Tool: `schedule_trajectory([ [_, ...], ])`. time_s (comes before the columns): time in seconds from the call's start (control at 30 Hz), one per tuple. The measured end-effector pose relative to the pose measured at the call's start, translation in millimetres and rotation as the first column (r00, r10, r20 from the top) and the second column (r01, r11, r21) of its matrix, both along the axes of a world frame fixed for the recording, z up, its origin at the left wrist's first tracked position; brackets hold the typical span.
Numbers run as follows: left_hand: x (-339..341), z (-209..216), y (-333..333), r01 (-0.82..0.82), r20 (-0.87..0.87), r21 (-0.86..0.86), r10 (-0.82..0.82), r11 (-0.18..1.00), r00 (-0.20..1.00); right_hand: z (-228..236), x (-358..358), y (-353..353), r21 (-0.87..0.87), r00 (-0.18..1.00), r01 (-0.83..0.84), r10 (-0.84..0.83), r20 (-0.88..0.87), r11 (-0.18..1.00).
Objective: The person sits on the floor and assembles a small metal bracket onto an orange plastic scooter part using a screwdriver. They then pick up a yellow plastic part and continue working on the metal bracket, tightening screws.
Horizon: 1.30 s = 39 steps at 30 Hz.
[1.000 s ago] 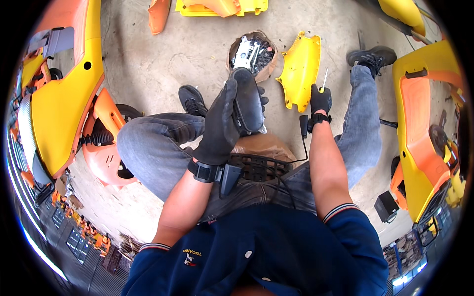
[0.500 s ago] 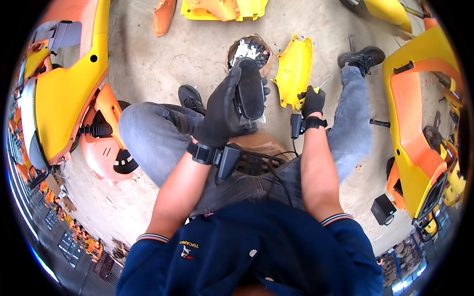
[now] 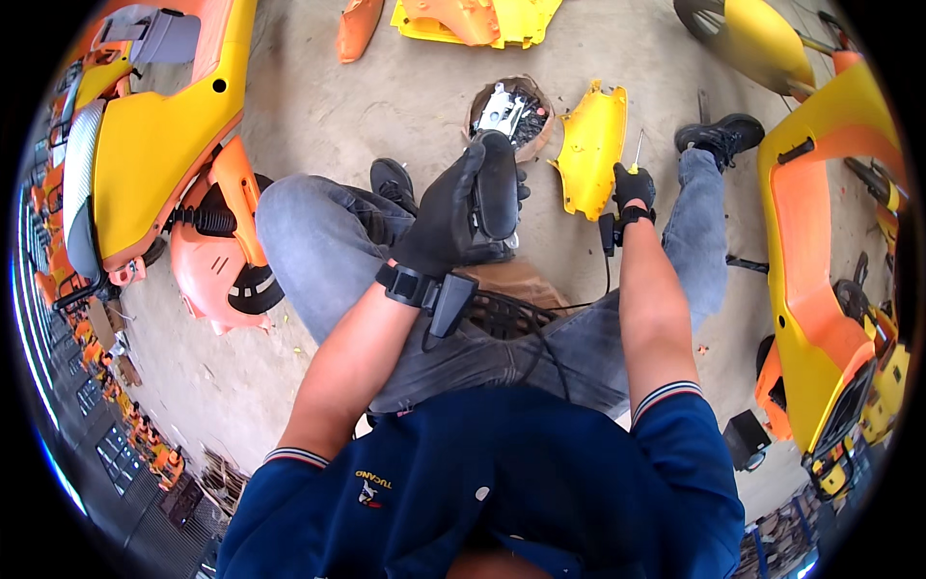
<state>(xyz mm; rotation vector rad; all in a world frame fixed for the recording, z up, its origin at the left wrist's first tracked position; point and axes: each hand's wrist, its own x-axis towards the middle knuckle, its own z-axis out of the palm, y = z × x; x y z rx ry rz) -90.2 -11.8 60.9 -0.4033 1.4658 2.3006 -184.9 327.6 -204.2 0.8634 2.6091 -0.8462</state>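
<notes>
In front of my lap, my left hand [image 3: 436, 220], in a black glove, is closed around a smooth black oblong part [image 3: 498, 193] with rounded ends. Some bare metal shows at the part's near end. Out to the right, my gloved right hand [image 3: 634, 189] grips a screwdriver [image 3: 633, 169] by its yellow handle, the thin shaft pointing away from me. A curved yellow panel [image 3: 592, 145] lies on the floor just left of that hand. Beyond the black part stands a brown container [image 3: 543, 143] of small dark pieces, with a silvery metal bracket [image 3: 502, 109] on top.
Yellow and orange vehicle bodies stand at the left [image 3: 145, 164] and right [image 3: 801, 261]. More yellow and orange panels [image 3: 453, 19] lie at the far side, with an orange piece [image 3: 358, 31] beside them. A brown sheet [image 3: 521, 282] lies between my legs; cables hang from my wrist devices.
The whole view has shifted, so things sit farther right in it. My right hand has moved slightly away from me past the yellow panel, and the screwdriver shaft points more straight ahead.
</notes>
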Motion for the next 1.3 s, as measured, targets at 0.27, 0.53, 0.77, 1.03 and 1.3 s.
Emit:
schedule_trajectory([
  [0.27,-11,-6,-5,-0.106,0.221,0.190,0.062,0.976,0.973,-49,21,4,0.009,0.972,-0.055,0.052,0.231,0.998],
  [0.53,-18,4,2,-0.125,0.214,0.243,0.072,0.962,0.974,-121,95,-14,-0.369,0.935,0.094,0.045,0.350,0.925],
  [0.77,-16,3,-2,-0.082,0.123,0.185,0.060,0.979,0.991,-81,158,-123,-0.616,0.910,0.111,0.170,0.379,0.780],
  [1.03,-10,5,-8,-0.018,-0.018,0.160,0.021,0.987,1.000,57,157,-159,-0.623,0.700,0.701,-0.172,0.693,0.347],
  [1.3,-3,11,-2,0.000,-0.406,0.077,0.031,0.997,0.913,114,151,-115,-0.668,0.587,0.742,-0.430,0.687,-0.055],
])
